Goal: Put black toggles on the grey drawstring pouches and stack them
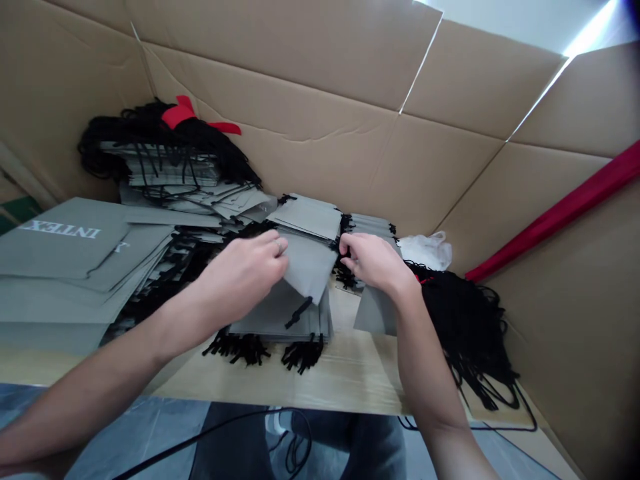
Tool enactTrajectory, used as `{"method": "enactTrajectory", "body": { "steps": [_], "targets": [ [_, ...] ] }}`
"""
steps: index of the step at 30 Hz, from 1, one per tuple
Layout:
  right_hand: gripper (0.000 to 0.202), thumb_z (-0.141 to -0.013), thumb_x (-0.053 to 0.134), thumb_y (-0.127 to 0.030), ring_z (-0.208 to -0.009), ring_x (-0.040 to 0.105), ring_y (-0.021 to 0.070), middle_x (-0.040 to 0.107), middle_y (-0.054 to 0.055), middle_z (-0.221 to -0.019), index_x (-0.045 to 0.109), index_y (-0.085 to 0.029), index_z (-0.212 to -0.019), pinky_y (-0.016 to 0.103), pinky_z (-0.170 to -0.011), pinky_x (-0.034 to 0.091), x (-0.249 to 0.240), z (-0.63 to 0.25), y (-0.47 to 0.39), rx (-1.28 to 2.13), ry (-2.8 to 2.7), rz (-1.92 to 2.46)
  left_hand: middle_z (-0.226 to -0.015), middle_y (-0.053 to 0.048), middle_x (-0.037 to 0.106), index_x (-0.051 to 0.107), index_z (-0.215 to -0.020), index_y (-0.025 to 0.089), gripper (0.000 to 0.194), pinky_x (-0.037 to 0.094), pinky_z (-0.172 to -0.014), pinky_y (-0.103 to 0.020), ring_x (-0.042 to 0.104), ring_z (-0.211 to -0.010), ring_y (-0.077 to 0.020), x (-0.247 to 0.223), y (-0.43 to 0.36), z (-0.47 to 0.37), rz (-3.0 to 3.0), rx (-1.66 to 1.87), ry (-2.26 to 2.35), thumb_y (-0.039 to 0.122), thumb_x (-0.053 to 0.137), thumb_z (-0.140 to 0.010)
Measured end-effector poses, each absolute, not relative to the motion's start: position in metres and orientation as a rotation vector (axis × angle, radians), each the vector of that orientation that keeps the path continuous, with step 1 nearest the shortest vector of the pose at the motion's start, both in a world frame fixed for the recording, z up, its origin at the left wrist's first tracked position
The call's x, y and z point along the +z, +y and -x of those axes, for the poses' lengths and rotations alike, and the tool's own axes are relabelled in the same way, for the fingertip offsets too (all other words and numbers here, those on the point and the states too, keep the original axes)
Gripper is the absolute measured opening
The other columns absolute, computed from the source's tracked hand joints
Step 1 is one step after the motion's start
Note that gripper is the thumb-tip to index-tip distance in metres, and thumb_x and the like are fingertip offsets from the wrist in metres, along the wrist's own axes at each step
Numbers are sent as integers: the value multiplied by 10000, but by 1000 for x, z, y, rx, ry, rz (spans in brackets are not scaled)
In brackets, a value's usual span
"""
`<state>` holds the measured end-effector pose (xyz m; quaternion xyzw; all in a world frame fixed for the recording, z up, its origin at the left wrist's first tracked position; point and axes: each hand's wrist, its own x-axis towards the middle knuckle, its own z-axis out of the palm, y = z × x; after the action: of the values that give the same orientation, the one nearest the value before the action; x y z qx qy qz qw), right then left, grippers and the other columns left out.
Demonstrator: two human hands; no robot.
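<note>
Cdbd walls [310, 67], red strip [550, 220], wht plastic bag [427, 251].

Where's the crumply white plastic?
In the head view, the white plastic is right of centre, by the cardboard wall, just beyond the black cords and to the right of the right hand.

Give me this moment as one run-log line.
left hand: closed at grey piece's left edge | right hand: near its right corner, grip unclear | beneath: grey stack | far right: black cords
</note>
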<state>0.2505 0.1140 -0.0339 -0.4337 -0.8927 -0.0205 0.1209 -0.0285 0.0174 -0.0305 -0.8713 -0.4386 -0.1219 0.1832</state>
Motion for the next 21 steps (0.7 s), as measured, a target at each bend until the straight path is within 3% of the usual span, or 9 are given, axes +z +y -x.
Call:
{"method": "enactTrajectory", "body": {
  "steps": [5, 8, 12, 15, 18, 21],
  "targets": [
    [51, -995, 748, -161, -765, 624, 175, 725, 6, -891, 718, -185, -962, 306, -725, 466, -39, -252, 124, 28, -2679, 1387, -1082, -175, 738, 781, -933, 133, 224, 570, -681, -377, 707, -1084, -341, -82, 5, 21, 2428, -62, -1380, -48, 663, -878],
    [118, -1071, 743, -264, -840, 700, 176, 748, 13, -962, 732, -163, -1010, 352, -841, 592, -37, -257, 127, 54, -2692, 1463, -1106, -182, 756, 789, -956, 128, 212, 591, -710, -377, 731, -1083, -334, -102, 0, 15, 2451, -20, -1424, -24, 644, -925],
    [176, -1108, 724, -332, -963, 754, 204, 774, 48, -1078, 748, -157, -1104, 413, -927, 649, -33, -268, 130, 44, -2678, 1623, -1122, -195, 767, 799, -1024, 109, 206, 592, -724, -382, 746, -1084, -342, -114, -2, 13, 2494, 19, -1460, -5, 650, -938],
    [208, -1108, 733, -362, -1018, 769, 218, 784, 65, -1126, 759, -158, -1139, 434, -954, 664, -30, -278, 132, 75, -2714, 1753, -1158, -208, 774, 804, -1087, 98, 131, 598, -737, -400, 752, -1100, -365, -116, -4, 15, 2532, 2, -1482, 144, 718, -998],
    [225, -1100, 749, -374, -1020, 781, 219, 794, 69, -1130, 767, -153, -1139, 429, -950, 673, -26, -286, 133, 174, -2811, 1821, -1258, -190, 779, 797, -1219, 140, 279, 611, -773, -394, 759, -1140, -354, -112, -7, 22, 2593, -67, -1498, 357, 726, -1058],
    [240, -1097, 753, -386, -1022, 786, 220, 800, 73, -1156, 773, -153, -1150, 421, -939, 677, -26, -283, 132, 302, -2933, 1817, -1237, -112, 806, 787, -1288, 235, 284, 605, -876, -334, 778, -1134, -266, -110, -5, 37, 2623, -188, -1568, 219, 574, -1100]
  ]
}}
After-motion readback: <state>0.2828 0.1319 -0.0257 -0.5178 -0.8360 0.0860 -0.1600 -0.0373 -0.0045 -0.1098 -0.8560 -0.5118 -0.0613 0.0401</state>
